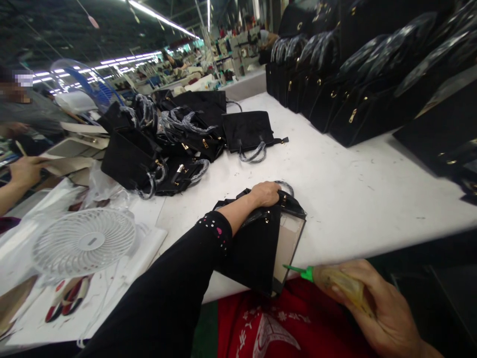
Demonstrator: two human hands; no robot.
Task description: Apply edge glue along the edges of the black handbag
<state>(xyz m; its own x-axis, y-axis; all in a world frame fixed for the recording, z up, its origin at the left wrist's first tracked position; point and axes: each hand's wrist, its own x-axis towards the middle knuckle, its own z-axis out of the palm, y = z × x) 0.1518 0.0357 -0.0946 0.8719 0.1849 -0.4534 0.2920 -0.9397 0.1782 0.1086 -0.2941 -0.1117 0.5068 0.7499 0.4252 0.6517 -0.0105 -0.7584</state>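
Note:
A black handbag (pixel 251 253) lies tilted at the table's near edge, its side turned toward me with a beige inner panel (pixel 285 236) exposed. My left hand (pixel 265 194) rests closed over the top of this bag, by its plastic-wrapped handle; the fingertips are partly hidden. In my right hand (pixel 372 298) is a yellowish squeeze bottle (pixel 345 288) with a green nozzle. The nozzle tip points left, close to the lower part of the beige panel; I cannot tell whether it touches.
Black bags (pixel 186 134) are heaped at the back left, and rows of upright bags (pixel 335 94) line the right. A white fan (pixel 87 243) and pliers-like tools (pixel 69 298) lie at left. Another person's hand (pixel 26 171) shows at far left. The white table (pixel 343 199) spans the middle.

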